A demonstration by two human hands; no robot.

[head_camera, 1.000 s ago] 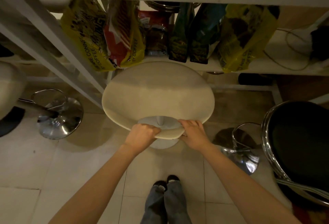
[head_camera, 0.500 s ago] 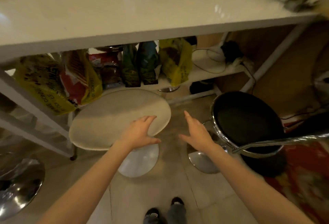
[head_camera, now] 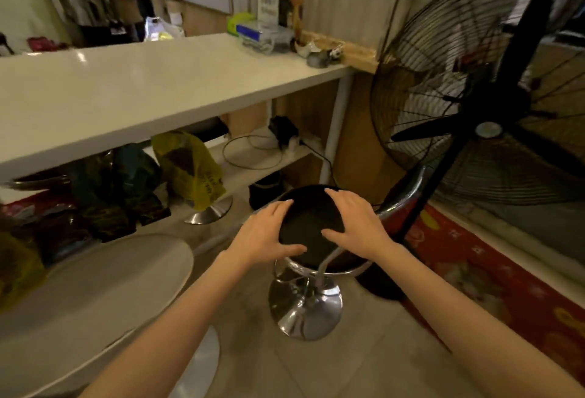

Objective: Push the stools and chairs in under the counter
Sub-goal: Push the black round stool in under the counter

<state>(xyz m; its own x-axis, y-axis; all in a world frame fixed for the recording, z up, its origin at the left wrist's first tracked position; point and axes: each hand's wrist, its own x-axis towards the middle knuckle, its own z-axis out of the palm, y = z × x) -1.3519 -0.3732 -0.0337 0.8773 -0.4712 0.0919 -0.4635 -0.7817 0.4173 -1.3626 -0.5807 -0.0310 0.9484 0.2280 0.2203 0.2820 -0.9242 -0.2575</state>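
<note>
A black round stool [head_camera: 311, 226] with a chrome rim and chrome base [head_camera: 305, 309] stands on the floor in front of the white counter [head_camera: 126, 100]. My left hand [head_camera: 266, 233] lies on the seat's left edge, fingers spread. My right hand [head_camera: 354, 223] rests flat on the seat's right side, fingers apart. Neither hand is closed around anything. A cream round stool [head_camera: 95, 287] sits at the lower left, its far edge near the counter's shelf. Another chrome stool base [head_camera: 210, 211] shows under the counter.
A large black floor fan [head_camera: 474, 106] stands close to the right of the black stool, on a red patterned rug [head_camera: 493, 274]. Yellow and dark bags [head_camera: 190, 169] and cables fill the shelf under the counter. Boxes and small items sit on the counter's far end.
Both hands left the cream stool and moved right onto the black stool's seat. The view swung right and up, bringing the fan and the countertop into sight.
</note>
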